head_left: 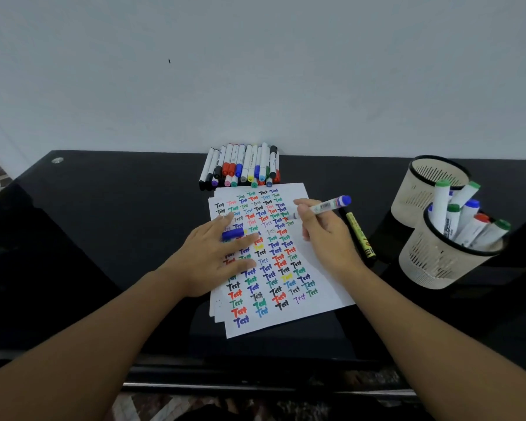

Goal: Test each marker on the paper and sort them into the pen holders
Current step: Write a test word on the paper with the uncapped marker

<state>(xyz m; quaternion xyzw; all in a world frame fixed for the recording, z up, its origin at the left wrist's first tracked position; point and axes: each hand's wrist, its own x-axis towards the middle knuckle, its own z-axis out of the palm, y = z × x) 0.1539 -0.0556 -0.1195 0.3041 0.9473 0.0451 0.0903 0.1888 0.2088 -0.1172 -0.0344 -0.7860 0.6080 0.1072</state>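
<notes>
On paper [316, 268] reading "Test", right hand [325, 235] grips marker [325, 206]; left hand [216, 253] flat, seemingly pinching cap [233, 233].

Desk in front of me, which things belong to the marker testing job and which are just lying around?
Job:
blue marker in right hand
blue cap between left hand fingers
paper
untested markers
far pen holder, near pen holder

Lying about:
yellow marker beside the paper
</notes>
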